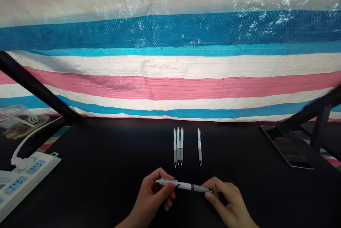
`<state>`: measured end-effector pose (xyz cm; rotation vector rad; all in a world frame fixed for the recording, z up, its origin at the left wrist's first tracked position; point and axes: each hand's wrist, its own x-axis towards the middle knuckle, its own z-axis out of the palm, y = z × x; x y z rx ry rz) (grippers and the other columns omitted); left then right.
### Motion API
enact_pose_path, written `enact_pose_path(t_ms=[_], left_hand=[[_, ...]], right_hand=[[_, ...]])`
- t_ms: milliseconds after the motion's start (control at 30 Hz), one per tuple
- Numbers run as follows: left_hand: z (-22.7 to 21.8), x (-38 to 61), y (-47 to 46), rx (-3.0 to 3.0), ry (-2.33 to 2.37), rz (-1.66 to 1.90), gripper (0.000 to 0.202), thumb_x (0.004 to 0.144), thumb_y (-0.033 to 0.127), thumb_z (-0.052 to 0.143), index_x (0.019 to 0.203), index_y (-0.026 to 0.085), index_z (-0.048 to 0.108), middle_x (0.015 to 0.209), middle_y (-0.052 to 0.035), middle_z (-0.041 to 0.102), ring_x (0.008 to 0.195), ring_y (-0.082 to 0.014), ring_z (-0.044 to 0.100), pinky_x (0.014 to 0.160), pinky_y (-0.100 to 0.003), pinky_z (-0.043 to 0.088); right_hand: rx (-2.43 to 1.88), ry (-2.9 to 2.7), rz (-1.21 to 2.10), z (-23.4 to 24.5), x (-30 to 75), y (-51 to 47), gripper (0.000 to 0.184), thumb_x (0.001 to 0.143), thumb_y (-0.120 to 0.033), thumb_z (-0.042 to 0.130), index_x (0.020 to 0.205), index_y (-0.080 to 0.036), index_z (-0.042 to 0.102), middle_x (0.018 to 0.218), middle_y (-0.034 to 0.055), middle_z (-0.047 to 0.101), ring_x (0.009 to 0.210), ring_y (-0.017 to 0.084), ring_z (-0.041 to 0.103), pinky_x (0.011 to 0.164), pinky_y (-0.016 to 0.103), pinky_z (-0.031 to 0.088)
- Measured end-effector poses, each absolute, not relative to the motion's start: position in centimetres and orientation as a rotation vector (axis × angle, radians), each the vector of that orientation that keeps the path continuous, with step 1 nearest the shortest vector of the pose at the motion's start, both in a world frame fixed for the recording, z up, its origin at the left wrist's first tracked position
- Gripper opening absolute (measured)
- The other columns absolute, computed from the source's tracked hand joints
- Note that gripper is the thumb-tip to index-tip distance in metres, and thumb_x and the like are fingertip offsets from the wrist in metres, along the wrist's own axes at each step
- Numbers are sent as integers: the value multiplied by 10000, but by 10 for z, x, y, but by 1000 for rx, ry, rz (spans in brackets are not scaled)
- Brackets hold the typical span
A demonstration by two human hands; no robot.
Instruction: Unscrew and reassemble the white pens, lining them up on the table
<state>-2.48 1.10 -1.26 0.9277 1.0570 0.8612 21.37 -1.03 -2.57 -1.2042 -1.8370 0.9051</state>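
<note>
A white pen [186, 186] with a grey grip lies sideways between both my hands, just above the black table [106, 157]. My left hand [156, 196] pinches its clicker end. My right hand [226, 199] pinches its tip end. Behind it, three matching pens [178, 146] lie side by side, tips toward me. A single pen [199, 146] lies apart to their right.
A dark phone [286, 146] lies flat at the right. A white power strip [23, 178] with a white cable sits at the left edge. A striped blue, pink and white tarp [170, 78] hangs behind the table. Black frame bars slant at both sides.
</note>
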Motion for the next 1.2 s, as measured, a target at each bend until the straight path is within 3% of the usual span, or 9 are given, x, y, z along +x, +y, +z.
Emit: enact_pose_path(t_ms=[200,333,400,567,733,867,1000,1133,1200], left_hand=[[-12,-24,9,960,1012,851,259,811,393,736,838,156,636,604,6,644,473,-76,552,441,-162,430],[-11,-24,10,922,1062,900,238,827,389,720,833,165,641,603,16,630,474,-68,534,441,-156,418],[-11,-24,11,914,1078,908,221,837,379,713,838,167,647,613,17,630,486,-68,534,449,-154,419],[-13,-25,11,914,1068,897,219,834,378,713,841,168,652,607,15,627,481,-77,533,443,-163,420],[-14,-24,10,900,1091,914,214,830,374,716,844,170,655,604,14,629,479,-84,535,440,-168,420],[-13,-24,11,896,1085,915,221,821,380,725,840,169,661,602,9,631,476,-80,533,437,-165,418],[-11,-24,12,900,1082,912,234,821,391,724,841,167,658,594,13,624,471,-76,528,434,-163,414],[-9,-23,12,908,1087,900,239,826,393,719,835,163,656,595,19,611,475,-70,521,434,-159,404],[-9,-23,12,912,1084,903,241,825,396,719,837,163,655,592,23,605,473,-68,515,433,-158,398]], right_hand=[[-1144,-1781,949,-26,209,-11,453,1027,-335,320,675,-210,576,496,-50,429,422,97,421,463,215,343],[-1164,-1653,1128,-31,209,-12,253,988,-425,441,1062,-233,587,729,-2,655,524,122,587,537,225,463],[-1212,-1540,1152,-31,208,-12,242,978,-426,474,1114,-238,542,862,36,699,572,131,640,539,227,486],[-1206,-1654,1135,-25,209,-11,326,1009,-389,407,816,-218,608,638,-2,647,562,132,632,555,220,469],[-1245,-1590,1120,-22,208,-10,224,972,-415,490,1072,-233,574,782,21,706,586,142,652,567,232,488],[-1193,-1736,1102,-23,209,-9,296,1004,-363,414,854,-222,627,637,6,649,587,146,632,591,238,479],[-1189,-1678,1131,-24,208,-9,222,985,-362,455,1133,-236,562,937,55,688,654,150,651,635,258,507],[-1187,-1790,1069,-21,207,-9,318,1006,-366,400,790,-216,580,714,13,614,607,142,588,572,240,433],[-1195,-1834,1086,-19,207,-9,332,1012,-366,384,804,-216,594,664,1,592,612,145,583,582,241,421]])
